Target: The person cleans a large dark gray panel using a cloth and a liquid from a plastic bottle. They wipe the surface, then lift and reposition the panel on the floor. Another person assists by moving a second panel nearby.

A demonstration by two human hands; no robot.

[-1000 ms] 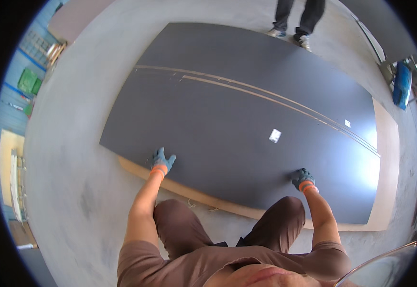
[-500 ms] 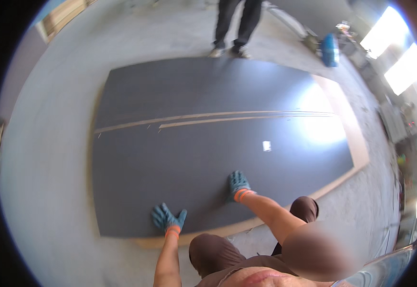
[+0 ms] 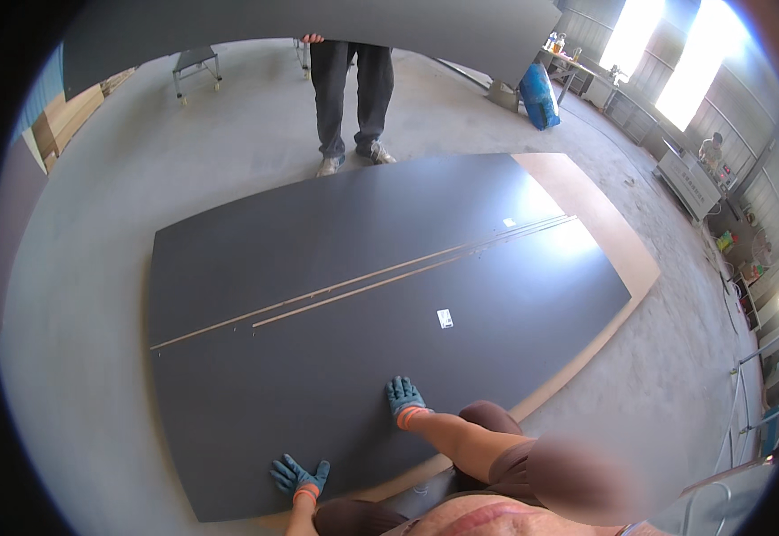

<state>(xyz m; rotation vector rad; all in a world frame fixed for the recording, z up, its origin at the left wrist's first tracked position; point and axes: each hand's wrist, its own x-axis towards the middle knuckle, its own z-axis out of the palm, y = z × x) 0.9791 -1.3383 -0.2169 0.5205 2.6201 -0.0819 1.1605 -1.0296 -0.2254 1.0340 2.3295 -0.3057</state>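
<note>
My left hand [image 3: 300, 474], in a teal glove with an orange cuff, lies with fingers spread near the close edge of a large dark grey board [image 3: 318, 402]. Farther right and a little farther in, my gloved right hand [image 3: 404, 397] rests flat on the same board, fingers stretched out. Neither hand grips anything. Long thin wood-coloured strips [image 3: 354, 291] run lengthwise across the dark surface beyond my hands. A small white label [image 3: 445, 319] sits past my right hand. Bare tan board [image 3: 617, 237] shows from underneath along the right side and the near edge.
Beyond the board stands another person [image 3: 351, 98], one hand [image 3: 312, 38] at the lower edge of another big dark panel [image 3: 425, 27]. A blue sack [image 3: 539, 96] is at the far right, near a cluttered table. A wheeled stand [image 3: 196, 67] is at the back left.
The view has tilted up and shifted, so the raised dark panel and the other person's hand now show. Both my hands still lie flat on the board.
</note>
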